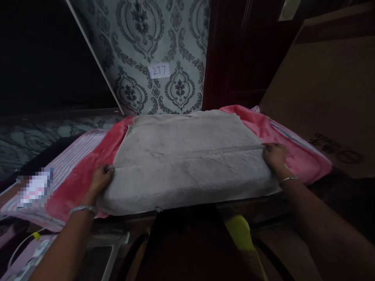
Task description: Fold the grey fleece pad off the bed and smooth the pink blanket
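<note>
A light grey plush cloth (187, 171) lies spread out in front of me, with a raised fold running across its middle. At the left end of that fold, my left hand (101, 179) is closed in a pinch on the cloth's edge. The opposite end is pinched between the fingers of my right hand (275, 156). Beneath the grey cloth lies a pink-red cloth (73, 191), which shows on both sides and has a striped border. What supports the cloths is mostly hidden.
A large cardboard box (328, 93) stands at the right, beside a dark red door (240, 50). A dark screen (52, 58) fills the upper left. Patterned wallpaper with a paper label (159, 70) reading 277 is behind. A white metal frame (113, 246) stands low at the left.
</note>
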A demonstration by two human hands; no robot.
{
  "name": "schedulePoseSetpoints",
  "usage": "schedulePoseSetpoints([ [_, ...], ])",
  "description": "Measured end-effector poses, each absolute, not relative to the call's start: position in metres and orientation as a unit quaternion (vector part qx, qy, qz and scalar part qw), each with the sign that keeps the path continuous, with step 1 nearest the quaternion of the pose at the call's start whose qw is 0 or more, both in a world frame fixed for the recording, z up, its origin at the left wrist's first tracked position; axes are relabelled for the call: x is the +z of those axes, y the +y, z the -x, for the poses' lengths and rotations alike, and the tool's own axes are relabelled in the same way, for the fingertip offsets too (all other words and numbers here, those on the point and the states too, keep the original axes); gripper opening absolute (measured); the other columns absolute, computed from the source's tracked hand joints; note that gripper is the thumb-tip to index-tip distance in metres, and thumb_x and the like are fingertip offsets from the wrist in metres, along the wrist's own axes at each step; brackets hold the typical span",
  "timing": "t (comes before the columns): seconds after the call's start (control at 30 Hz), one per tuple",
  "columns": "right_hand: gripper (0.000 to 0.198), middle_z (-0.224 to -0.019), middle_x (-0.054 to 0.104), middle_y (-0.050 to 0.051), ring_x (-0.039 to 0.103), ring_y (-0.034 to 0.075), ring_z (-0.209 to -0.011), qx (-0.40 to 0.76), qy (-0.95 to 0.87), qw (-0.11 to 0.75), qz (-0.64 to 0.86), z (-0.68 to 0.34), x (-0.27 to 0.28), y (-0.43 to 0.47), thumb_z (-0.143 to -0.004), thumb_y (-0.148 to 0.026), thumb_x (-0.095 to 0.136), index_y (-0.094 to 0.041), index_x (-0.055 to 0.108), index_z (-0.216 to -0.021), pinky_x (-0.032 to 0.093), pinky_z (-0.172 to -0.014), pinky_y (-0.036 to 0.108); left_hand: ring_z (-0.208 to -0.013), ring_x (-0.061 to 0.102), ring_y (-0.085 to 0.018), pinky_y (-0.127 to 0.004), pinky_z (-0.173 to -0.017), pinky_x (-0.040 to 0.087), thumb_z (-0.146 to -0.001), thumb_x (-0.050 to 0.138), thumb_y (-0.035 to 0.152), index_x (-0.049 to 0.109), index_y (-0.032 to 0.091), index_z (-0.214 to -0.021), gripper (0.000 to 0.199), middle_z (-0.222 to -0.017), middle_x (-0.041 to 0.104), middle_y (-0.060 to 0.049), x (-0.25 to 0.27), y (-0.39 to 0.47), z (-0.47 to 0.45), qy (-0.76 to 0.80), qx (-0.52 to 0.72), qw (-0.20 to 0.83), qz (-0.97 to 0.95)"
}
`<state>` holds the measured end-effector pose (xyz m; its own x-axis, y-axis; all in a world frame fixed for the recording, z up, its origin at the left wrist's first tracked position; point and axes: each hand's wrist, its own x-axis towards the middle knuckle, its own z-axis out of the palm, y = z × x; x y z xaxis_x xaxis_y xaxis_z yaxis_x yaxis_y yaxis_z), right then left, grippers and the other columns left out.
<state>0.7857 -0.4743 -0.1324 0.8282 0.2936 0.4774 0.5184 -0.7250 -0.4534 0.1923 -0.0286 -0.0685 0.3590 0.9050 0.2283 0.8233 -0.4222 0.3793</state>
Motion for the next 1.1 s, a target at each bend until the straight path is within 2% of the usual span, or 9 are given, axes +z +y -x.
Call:
schedulePoseSetpoints([
  [0.07,0.033,-0.118,0.07,0.021,0.058,0.033,-0.115,-0.209,-0.244,0.296,0.899,-0.768,-0.13,-0.461,-0.086,-0.02,0.054,-0.011,0.077,-0.109,0.042,-0.102,0.049,-0.115,0.06,-0.04,-0.054,-0.1,0.048,-0.073,0.054,0.035,0.068,0.015,-0.101,0.038,-0.114,0.069,-0.019,-0.064,-0.041,-0.205,0.502,0.209,0.033,-0.838],
  [0.13,0.032,-0.117,0.071,0.019,0.061,0.032,-0.113,-0.195,-0.345,0.313,0.863,-0.741,-0.127,-0.437,-0.09,-0.023,0.054,-0.014,0.077,-0.11,0.044,-0.103,0.048,-0.125,0.056,-0.041,-0.057,-0.107,0.044,-0.079,0.054,0.035,0.068,0.013,-0.115,0.045,-0.126,0.066,-0.021,-0.063,-0.06,-0.232,0.431,0.215,-0.02,-0.876],
  [0.27,0.028,-0.115,0.072,0.012,0.064,0.029,-0.109,-0.106,-0.567,0.349,0.738,-0.673,-0.121,-0.368,-0.095,-0.027,0.056,-0.023,0.076,-0.114,0.049,-0.1,0.045,-0.121,0.059,-0.035,-0.049,-0.106,0.046,-0.09,0.055,0.033,0.067,0.015,-0.122,0.039,-0.125,0.067,-0.019,-0.07,-0.107,-0.314,0.237,0.188,0.027,-0.953],
  [0.47,0.03,-0.121,0.068,0.011,0.06,0.028,-0.113,-0.082,-0.64,0.308,0.699,-0.609,-0.122,-0.294,-0.092,-0.026,0.069,-0.024,0.073,-0.122,0.048,-0.098,0.045,-0.116,0.059,-0.03,-0.043,-0.1,0.047,-0.094,0.061,0.029,0.066,0.017,-0.125,0.034,-0.121,0.066,-0.016,-0.081,-0.15,-0.41,0.153,0.165,0.046,-0.973],
  [0.67,0.015,-0.101,0.068,0.008,0.058,0.025,-0.102,-0.072,-0.637,0.289,0.711,-0.599,-0.138,-0.276,-0.098,-0.024,0.062,-0.023,0.076,-0.104,0.048,-0.09,0.039,-0.103,0.061,-0.028,-0.042,-0.091,0.048,-0.097,0.054,0.017,0.071,0.017,-0.095,0.016,-0.101,0.067,-0.014,-0.095,-0.159,-0.439,0.163,0.143,0.042,-0.975],
  [0.83,0.014,-0.097,0.068,0.007,0.059,0.024,-0.098,-0.073,-0.642,0.299,0.702,-0.616,-0.141,-0.287,-0.097,-0.022,0.061,-0.024,0.075,-0.099,0.048,-0.088,0.038,-0.102,0.061,-0.028,-0.042,-0.091,0.048,-0.095,0.055,0.017,0.068,0.017,-0.093,0.014,-0.102,0.068,-0.014,-0.1,-0.145,-0.431,0.166,0.132,0.041,-0.976],
  [0.93,0.016,-0.097,0.069,0.008,0.061,0.024,-0.096,-0.064,-0.638,0.299,0.707,-0.648,-0.14,-0.309,-0.096,-0.02,0.06,-0.023,0.075,-0.1,0.049,-0.087,0.038,-0.103,0.062,-0.028,-0.043,-0.095,0.049,-0.093,0.059,0.018,0.069,0.02,-0.09,0.01,-0.099,0.069,-0.011,-0.101,-0.124,-0.403,0.187,0.136,0.095,-0.968],
  [1.03,0.018,-0.096,0.071,0.008,0.063,0.024,-0.095,-0.067,-0.619,0.296,0.724,-0.692,-0.138,-0.346,-0.094,-0.019,0.059,-0.024,0.076,-0.098,0.051,-0.087,0.039,-0.108,0.064,-0.026,-0.044,-0.099,0.051,-0.093,0.066,0.028,0.071,0.023,-0.098,0.009,-0.105,0.07,-0.008,-0.102,-0.1,-0.37,0.294,0.203,0.173,-0.918],
  [1.1,0.018,-0.096,0.072,0.008,0.064,0.025,-0.095,-0.076,-0.598,0.292,0.743,-0.722,-0.136,-0.375,-0.093,-0.02,0.059,-0.023,0.076,-0.097,0.051,-0.089,0.04,-0.112,0.063,-0.025,-0.046,-0.098,0.054,-0.095,0.067,0.037,0.068,0.022,-0.116,0.026,-0.121,0.067,-0.009,-0.101,-0.089,-0.357,0.339,0.232,0.188,-0.892],
])
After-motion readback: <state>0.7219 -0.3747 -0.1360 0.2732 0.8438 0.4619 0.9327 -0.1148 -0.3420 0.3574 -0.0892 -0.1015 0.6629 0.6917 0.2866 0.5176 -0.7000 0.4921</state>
